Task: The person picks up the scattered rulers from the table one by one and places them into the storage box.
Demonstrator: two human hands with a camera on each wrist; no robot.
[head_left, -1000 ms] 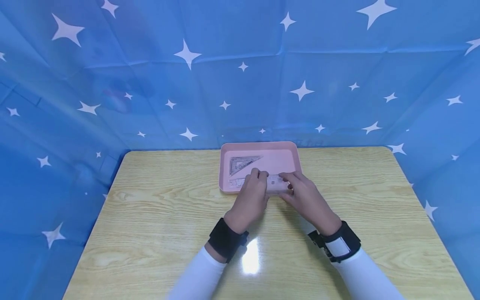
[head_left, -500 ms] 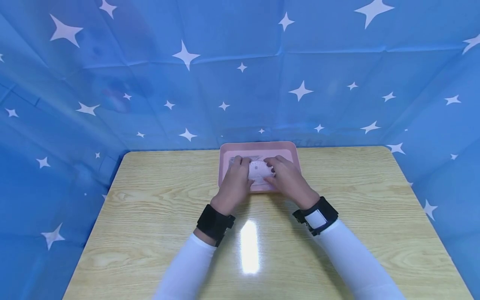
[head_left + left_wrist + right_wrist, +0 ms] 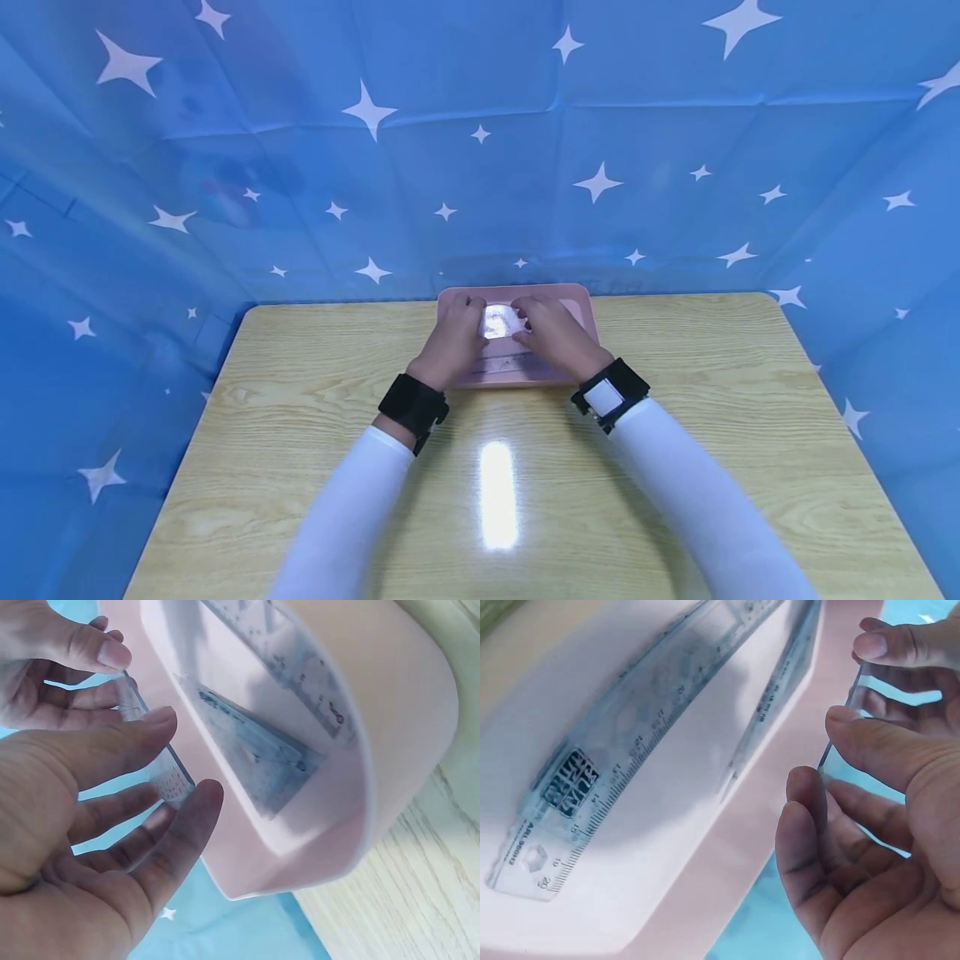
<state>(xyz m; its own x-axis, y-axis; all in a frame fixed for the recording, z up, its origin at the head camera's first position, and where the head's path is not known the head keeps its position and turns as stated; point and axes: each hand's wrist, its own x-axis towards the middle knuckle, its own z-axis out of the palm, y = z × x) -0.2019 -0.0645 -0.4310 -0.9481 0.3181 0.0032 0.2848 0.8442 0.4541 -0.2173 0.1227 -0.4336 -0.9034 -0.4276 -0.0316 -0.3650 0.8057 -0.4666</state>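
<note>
A clear plastic protractor [image 3: 499,321] is held over the back part of a pink tray [image 3: 517,384]. My left hand [image 3: 454,335] pinches its left end between thumb and fingers. At the other end, my right hand [image 3: 557,332] grips it the same way. In the left wrist view the protractor is seen almost edge-on, tilted, above the tray's far wall. Inside the tray, a clear set square [image 3: 259,757] lies on the floor. Nearer the front side lies a clear ruler [image 3: 634,746] with black printed marks.
The tray stands at the back edge of a wood-grain table [image 3: 315,417]. Close behind it hangs a blue curtain [image 3: 420,167] with white stars, which also runs down both sides. A bright light reflection shows on the tabletop in front.
Both hands have carried the protractor from the tray's front edge towards the back and slightly left. The ruler at the front of the tray shows more fully now, and glare covers the protractor.
</note>
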